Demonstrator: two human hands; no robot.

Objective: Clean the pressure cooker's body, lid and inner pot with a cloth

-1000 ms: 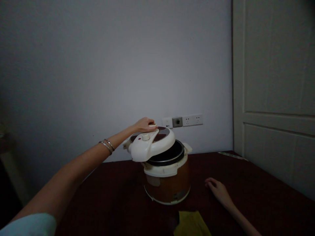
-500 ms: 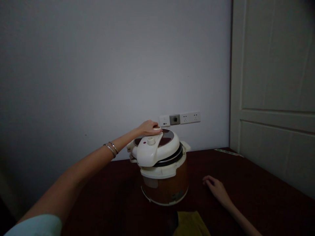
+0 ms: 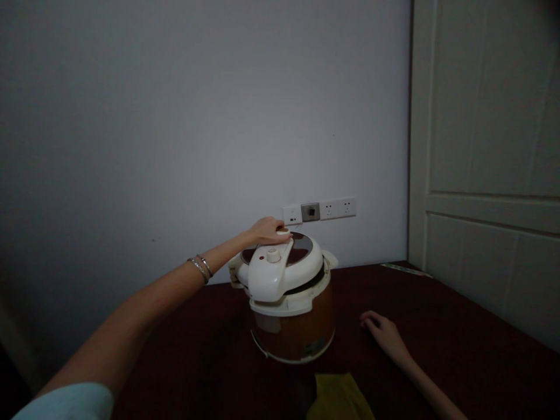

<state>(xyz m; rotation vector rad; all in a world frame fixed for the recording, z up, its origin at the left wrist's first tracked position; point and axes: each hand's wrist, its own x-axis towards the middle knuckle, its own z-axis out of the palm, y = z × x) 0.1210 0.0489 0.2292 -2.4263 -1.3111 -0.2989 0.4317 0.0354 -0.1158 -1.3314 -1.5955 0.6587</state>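
My left hand (image 3: pixel 268 230) is closed round the handle on top of the white pressure cooker lid (image 3: pixel 268 279), which has a dark top panel and a round knob. The lid sits slightly tilted on the electric pressure cooker (image 3: pixel 291 338), and a dark gap shows under its right edge. Brown walls and a white rim make up the cooker's body. To the right of the cooker, my right hand (image 3: pixel 387 337) rests on the dark red table with its fingers loosely curled. Nothing shows in it, and it is apart from the cooker.
A yellowish-green cloth (image 3: pixel 339 396) lies at the table's near edge. Behind the cooker, wall sockets (image 3: pixel 338 208) are set in the pale wall. A thin printed strip (image 3: pixel 406 269) lies at the back right, by a panelled door (image 3: pixel 485 256).
The lid has come down lower onto the cooker and shifted slightly right, with my left hand still on its handle. My right hand has stayed where it was.
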